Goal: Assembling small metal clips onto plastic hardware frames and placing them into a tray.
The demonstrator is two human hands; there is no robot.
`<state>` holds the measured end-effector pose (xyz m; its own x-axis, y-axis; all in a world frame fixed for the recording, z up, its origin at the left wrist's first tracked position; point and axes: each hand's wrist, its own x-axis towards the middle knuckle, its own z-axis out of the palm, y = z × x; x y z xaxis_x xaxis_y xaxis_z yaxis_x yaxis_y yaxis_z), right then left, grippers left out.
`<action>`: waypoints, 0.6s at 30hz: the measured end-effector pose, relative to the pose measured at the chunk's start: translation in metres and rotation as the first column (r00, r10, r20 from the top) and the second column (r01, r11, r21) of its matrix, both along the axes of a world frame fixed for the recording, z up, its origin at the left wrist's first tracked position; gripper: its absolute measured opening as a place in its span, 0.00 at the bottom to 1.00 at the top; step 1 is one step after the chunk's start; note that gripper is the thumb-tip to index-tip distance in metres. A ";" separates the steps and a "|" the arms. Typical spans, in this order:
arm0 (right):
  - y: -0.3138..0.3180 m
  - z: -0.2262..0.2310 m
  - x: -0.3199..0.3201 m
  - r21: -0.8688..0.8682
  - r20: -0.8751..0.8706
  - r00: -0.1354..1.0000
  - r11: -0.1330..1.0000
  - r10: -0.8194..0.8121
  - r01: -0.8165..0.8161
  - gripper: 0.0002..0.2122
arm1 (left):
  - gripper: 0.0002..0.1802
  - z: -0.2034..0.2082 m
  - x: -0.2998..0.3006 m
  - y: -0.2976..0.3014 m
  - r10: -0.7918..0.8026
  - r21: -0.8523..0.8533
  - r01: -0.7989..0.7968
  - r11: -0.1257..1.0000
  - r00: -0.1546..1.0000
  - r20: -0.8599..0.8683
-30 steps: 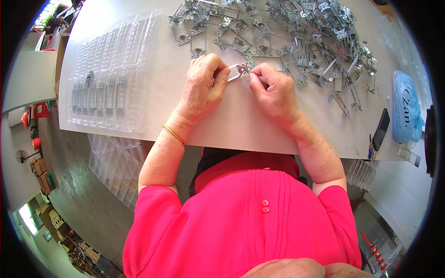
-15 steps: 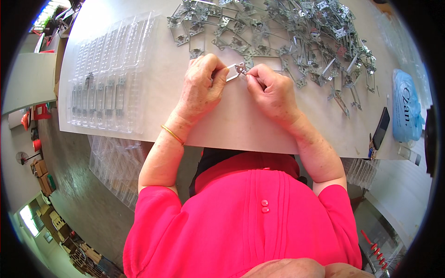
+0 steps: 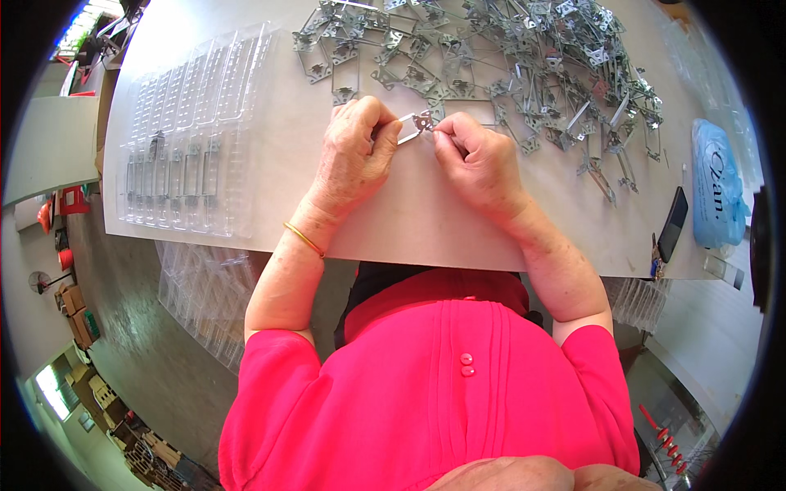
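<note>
Between my hands, above the near part of the table, is a small metal bracket [image 3: 422, 122] with a flat cut-out end plate and thin side rods. My left hand [image 3: 358, 151] pinches its rods between thumb and fingertips. The fingers of my right hand [image 3: 477, 159] are closed at the plate's right edge; whether they grip the plate or a tiny part there is too small to tell. A large loose heap of similar metal brackets [image 3: 565, 74] lies just beyond both hands, spreading to the right.
Clear plastic blister trays [image 3: 192, 90] lie at the left, the nearer one holding several brackets [image 3: 173, 176] in a row. A black phone [image 3: 673, 225] and a blue plastic bag [image 3: 717, 188] sit at the right edge. More clear trays [image 3: 205, 286] are below the table's left front edge.
Almost nothing differs. Both hands keep their pinch at the bracket, and the whole view has shifted very slightly.
</note>
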<state>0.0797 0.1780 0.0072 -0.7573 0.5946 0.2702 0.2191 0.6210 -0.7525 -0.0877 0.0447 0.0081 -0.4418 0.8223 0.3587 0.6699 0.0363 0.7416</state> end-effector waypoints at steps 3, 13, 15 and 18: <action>0.000 0.000 0.000 -0.106 0.010 0.999 0.993 -0.048 0.049 0.03 | 0.06 0.000 0.000 0.000 0.001 -0.006 -0.001 1.000 1.000 -0.001; 0.001 -0.001 0.000 -0.042 -0.022 1.000 0.999 -0.014 0.013 0.02 | 0.06 0.000 -0.001 0.000 -0.009 0.008 0.009 1.000 1.000 -0.027; 0.001 0.002 0.000 -0.015 -0.024 1.000 1.000 0.008 -0.009 0.02 | 0.06 0.001 0.000 0.000 -0.007 0.006 0.008 1.000 1.000 -0.021; 0.000 0.003 -0.001 -0.109 0.025 0.999 0.993 -0.041 0.044 0.02 | 0.06 0.001 0.000 -0.001 -0.003 -0.001 0.003 1.000 1.000 -0.020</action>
<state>0.0790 0.1778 0.0101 -0.7361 0.6512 0.1847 0.2615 0.5253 -0.8097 -0.0881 0.0437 0.0089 -0.4321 0.8238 0.3669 0.6845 0.0347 0.7282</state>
